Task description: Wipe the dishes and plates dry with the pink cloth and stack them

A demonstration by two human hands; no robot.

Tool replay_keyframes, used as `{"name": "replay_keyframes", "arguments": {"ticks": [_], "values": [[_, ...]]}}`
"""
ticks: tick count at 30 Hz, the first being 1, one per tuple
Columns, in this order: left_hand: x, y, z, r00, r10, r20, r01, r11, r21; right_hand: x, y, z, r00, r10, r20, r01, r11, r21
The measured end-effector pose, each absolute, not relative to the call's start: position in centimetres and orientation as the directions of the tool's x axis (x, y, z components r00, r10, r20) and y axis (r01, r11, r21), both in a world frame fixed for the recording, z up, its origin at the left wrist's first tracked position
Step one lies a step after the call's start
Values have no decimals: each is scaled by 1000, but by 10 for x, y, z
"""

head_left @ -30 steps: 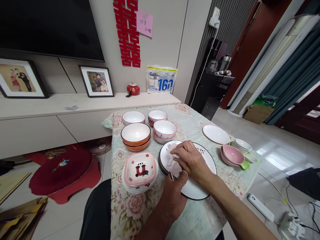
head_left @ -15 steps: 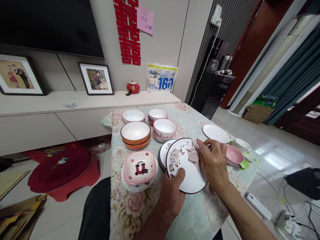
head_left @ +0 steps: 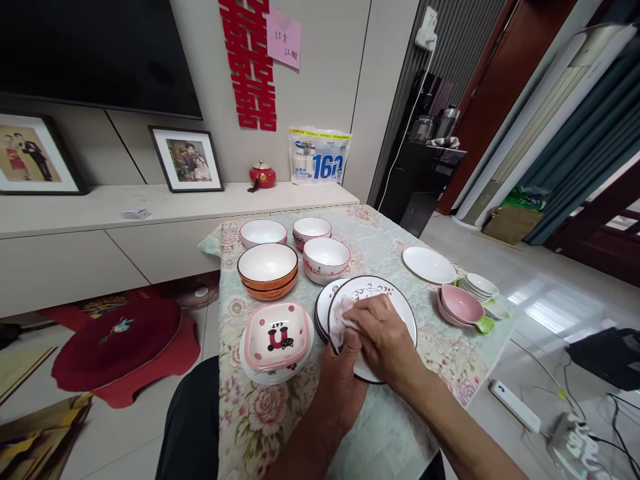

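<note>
My left hand [head_left: 340, 377] grips the near-left rim of a white plate [head_left: 400, 307] with a dark edge and brown flower print, its thumb on top. Pressed to the plate's left part is a pale pink cloth [head_left: 341, 313], bunched under the fingers of my right hand [head_left: 383, 333]. That hand hides much of the plate's face. Just left of the held plate, partly covered by it, lies a stack of similar plates [head_left: 325, 303]. A pink-rimmed square cat bowl [head_left: 278, 333] rests on a white dish [head_left: 250, 370] to the left of my hands.
Orange bowls [head_left: 267, 267] and red-rimmed bowls [head_left: 327, 257] stand behind on the flowered tablecloth [head_left: 270, 427]. On the right are a white oval plate [head_left: 429, 265], pink bowls [head_left: 460, 307] and small white bowls [head_left: 481, 285]. A red stool [head_left: 120, 353] is left of the table.
My right hand has moved the cloth from the plate's upper right to its left side, beside my left thumb. The left hand still holds the plate in about the same place.
</note>
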State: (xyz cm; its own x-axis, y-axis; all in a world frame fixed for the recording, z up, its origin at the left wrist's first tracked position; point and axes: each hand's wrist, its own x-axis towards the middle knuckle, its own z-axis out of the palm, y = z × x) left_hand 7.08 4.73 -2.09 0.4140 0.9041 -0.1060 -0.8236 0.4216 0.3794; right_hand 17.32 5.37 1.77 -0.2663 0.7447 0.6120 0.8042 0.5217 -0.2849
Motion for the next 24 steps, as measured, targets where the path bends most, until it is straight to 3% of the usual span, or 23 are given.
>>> {"name": "replay_keyframes", "arguments": {"ticks": [4,8,11,17,21,24], "values": [[66,52,-20,408,898,-163,-815,439,379,184,27,27,-369,843,391,760,516,-396],[65,57,-17,288,934,-210,-858,349,376,211,12,30,-339,897,284,834,426,-350],[66,57,-16,295,921,-253,-845,375,382,234,17,23,-230,874,428,902,357,-242],[69,51,-16,393,853,-343,-775,508,376,255,49,20,-110,717,688,954,270,-128],[71,47,-16,464,822,-330,-744,564,359,248,69,30,-100,590,801,978,207,-30],[71,47,-17,465,830,-306,-752,553,358,234,74,31,-127,577,807,978,207,6]]}}
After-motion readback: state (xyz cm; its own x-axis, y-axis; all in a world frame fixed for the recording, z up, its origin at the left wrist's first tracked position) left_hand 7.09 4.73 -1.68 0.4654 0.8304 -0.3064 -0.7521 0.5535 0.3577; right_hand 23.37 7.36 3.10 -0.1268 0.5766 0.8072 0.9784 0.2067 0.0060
